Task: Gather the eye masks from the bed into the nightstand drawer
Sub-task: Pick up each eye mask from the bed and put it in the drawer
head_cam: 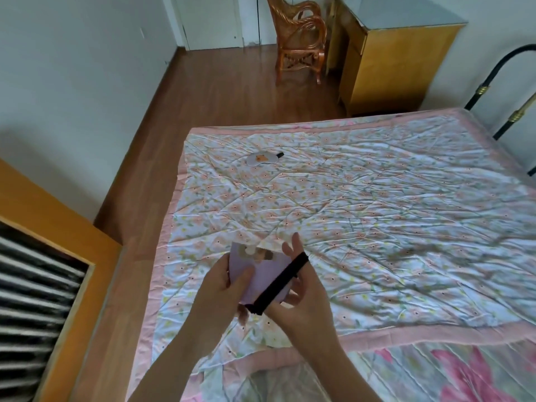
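closest to me, both hands hold one mask (255, 274) up over the near edge of the quilt (377, 204): my left hand (216, 294) pinches the lilac pad along its left side, thumb on top, and my right hand (301, 288) cups it from the right with the black strap (278, 282) stretched across its fingers. so both hands are closed on the same mask, neither free. the first risk i see is that strap: it looks taut and hooked over the fingers of my right hand, so if i let go with that hand carelessly it may snag, snap back, or flick the pad out of the left pinch onto the quilt or the floor (232, 91). at the left edge is an orange-framed thing (72, 242) with dark slats; i cannot tell whether it is the nightstand, and i see no open drawer, so turning to drop the mask blind could miss. farther out, near the far left corner of the bed, a second mask (261, 158) lies flat, white with an orange print and a dark end. it sits near the edge and is pale against the floral print, so i judge it easy to overlook, or to nudge off the side when reaching across.
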